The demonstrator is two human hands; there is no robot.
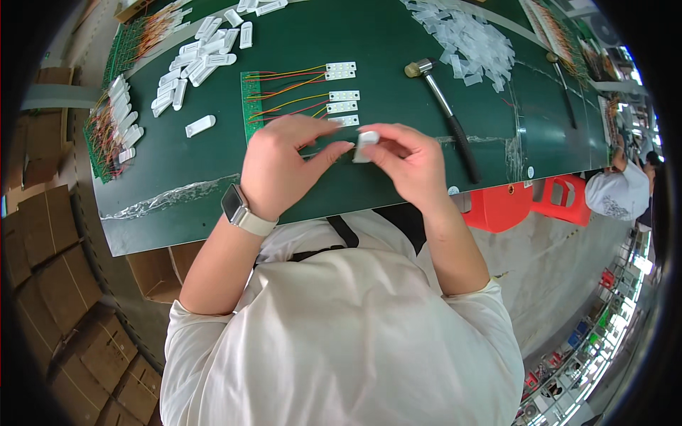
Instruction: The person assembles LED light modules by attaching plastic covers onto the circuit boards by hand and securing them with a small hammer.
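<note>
Right fingers (pixel 399 133) pinch white casing (pixel 361 154), long axis roughly fore-aft; left fingers (pixel 328 153) parted, just left of it.

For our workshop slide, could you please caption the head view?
Right hand holding a small white plastic-looking piece, left hand beside it, near a green circuit board with red and yellow wires.

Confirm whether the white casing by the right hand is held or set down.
Held: the right hand pinches the white casing between thumb and fingers. I cannot tell whether the left hand touches it.
</note>
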